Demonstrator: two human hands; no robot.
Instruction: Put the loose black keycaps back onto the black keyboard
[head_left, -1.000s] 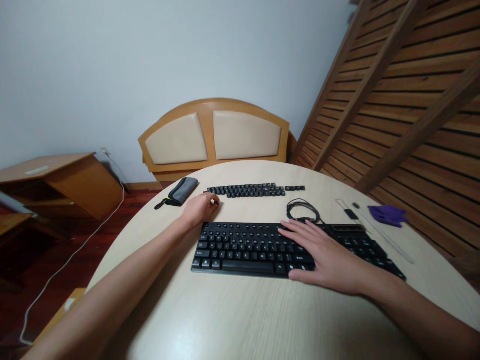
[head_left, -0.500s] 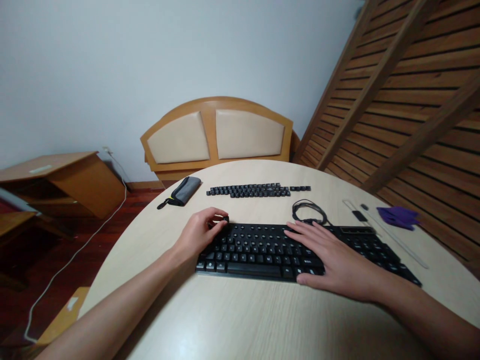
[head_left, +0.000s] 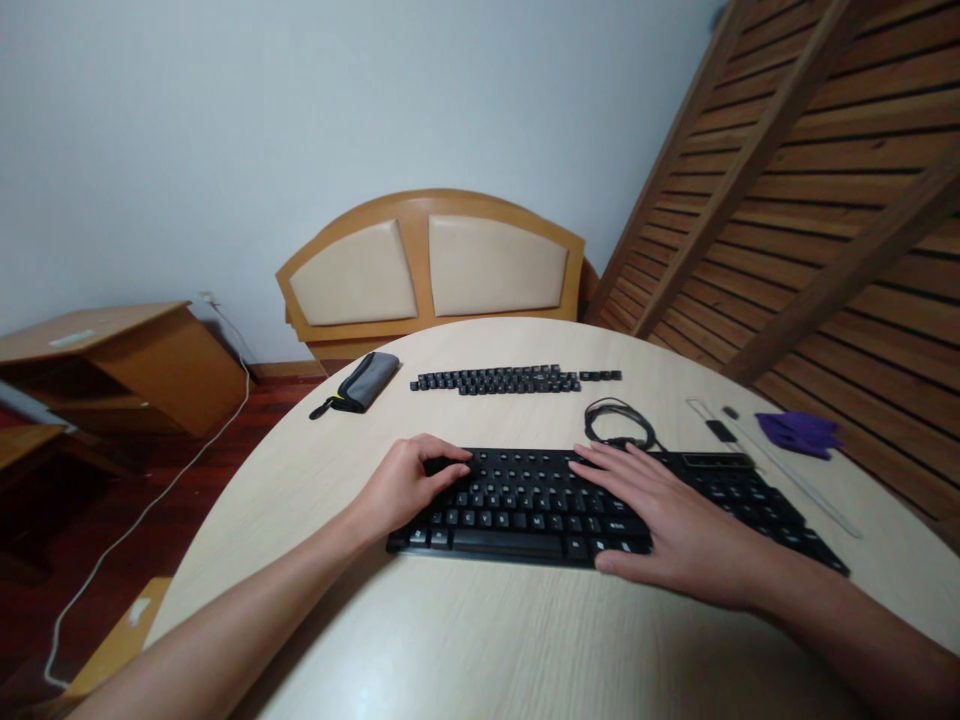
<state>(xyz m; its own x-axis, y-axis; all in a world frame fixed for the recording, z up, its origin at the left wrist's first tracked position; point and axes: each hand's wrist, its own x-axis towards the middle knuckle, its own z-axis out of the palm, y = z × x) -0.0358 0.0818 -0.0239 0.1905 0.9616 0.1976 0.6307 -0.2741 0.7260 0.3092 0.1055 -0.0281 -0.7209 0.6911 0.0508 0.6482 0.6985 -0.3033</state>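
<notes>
A black keyboard (head_left: 510, 545) lies across the table in front of me. Its lower rows carry lettered caps, while small bare key posts show in its upper rows. At the keyboard's upper left, my left hand (head_left: 409, 483) is closed in a pinch, thumb and fingertips down at the posts. The small black keycap between them is mostly covered by the fingers. My right hand (head_left: 660, 510) lies spread and flat over the keyboard's right-middle part, thumb at the front edge. Beyond the keyboard, loose black keycaps (head_left: 510, 381) stand in rows.
A coiled black cable (head_left: 619, 420) sits behind the keyboard. To the right are a wire puller (head_left: 721, 430), a thin white stick (head_left: 814, 497) and a purple cloth (head_left: 799, 433). A grey zipped pouch (head_left: 367, 382) lies at the left. The round table (head_left: 480, 640) faces a wooden headboard (head_left: 429, 258).
My left hand has moved slightly right and down, bringing the keycap from above the keyboard's back edge onto its upper rows. My right hand stays in place.
</notes>
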